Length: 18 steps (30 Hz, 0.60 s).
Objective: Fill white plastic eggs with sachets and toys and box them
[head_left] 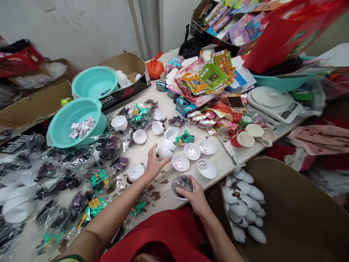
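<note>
My right hand (196,196) presses a clear plastic bag of dark parts (184,183) into a white egg-shell half (174,193) at the table's front edge. My left hand (156,163) has its thumb and fingers spread beside a white shell half (165,148); whether it touches the shell I cannot tell. Several shell halves with small printed sachets inside stand just to the right, among them one shell half (180,163) and another shell half (206,169). A bag of green parts (185,137) lies behind them.
Bagged toy parts (109,145) cover the left of the table. Beyond are a turquoise basin (54,131) with sachets and a second basin (94,74). Paper cups (242,139) and a white scale (272,100) stand at right. Below, a box (289,218) holds several white eggs.
</note>
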### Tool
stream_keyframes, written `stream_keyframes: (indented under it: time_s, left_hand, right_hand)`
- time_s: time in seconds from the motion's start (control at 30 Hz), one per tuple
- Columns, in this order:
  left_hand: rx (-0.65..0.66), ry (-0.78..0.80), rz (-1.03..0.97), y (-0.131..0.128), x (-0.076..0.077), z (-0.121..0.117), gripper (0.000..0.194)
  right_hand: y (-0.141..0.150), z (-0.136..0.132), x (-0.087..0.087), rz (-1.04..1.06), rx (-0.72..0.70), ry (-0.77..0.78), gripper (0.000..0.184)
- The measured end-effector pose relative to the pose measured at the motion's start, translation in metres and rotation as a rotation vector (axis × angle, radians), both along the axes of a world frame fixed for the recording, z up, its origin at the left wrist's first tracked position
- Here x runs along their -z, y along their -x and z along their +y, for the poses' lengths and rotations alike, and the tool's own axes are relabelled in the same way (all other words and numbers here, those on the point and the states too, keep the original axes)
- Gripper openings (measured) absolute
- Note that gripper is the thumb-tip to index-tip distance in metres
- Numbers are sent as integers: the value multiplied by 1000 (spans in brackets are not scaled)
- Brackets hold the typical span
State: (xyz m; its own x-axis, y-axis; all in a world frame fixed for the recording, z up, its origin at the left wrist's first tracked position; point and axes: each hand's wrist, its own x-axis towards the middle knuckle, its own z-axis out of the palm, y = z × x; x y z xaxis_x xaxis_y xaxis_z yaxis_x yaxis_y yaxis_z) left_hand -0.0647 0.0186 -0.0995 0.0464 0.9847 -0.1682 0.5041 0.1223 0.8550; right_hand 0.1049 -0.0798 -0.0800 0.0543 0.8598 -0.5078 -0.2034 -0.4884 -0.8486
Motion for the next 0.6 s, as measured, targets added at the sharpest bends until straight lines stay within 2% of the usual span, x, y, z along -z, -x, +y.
stream_keyframes:
  time_s: [0.03, 0.1, 0.2, 0.43, 0.53, 0.6]
  left_hand:
    - [-42, 47, 99, -3, 11, 11, 93]
    - [-21, 126, 263, -9, 27, 28, 97]
    - [-2, 201, 346, -4, 33, 38, 89]
    - [88, 255, 378, 67, 6, 43, 87]
    - [76, 288, 196, 79, -6, 52, 75]
    - [20, 283, 34, 79, -13, 58, 65]
  right_hand:
    - [-2, 1, 2, 6, 21, 6, 46]
    - [-3, 2, 4, 25, 35, 14, 47]
    - [-4, 5, 5, 38, 42, 24, 47]
    - [-4, 18, 10, 48, 48, 21, 49]
    - [-1, 25, 15, 45, 45, 40, 50]
    - [0, 28, 19, 52, 51, 49, 51]
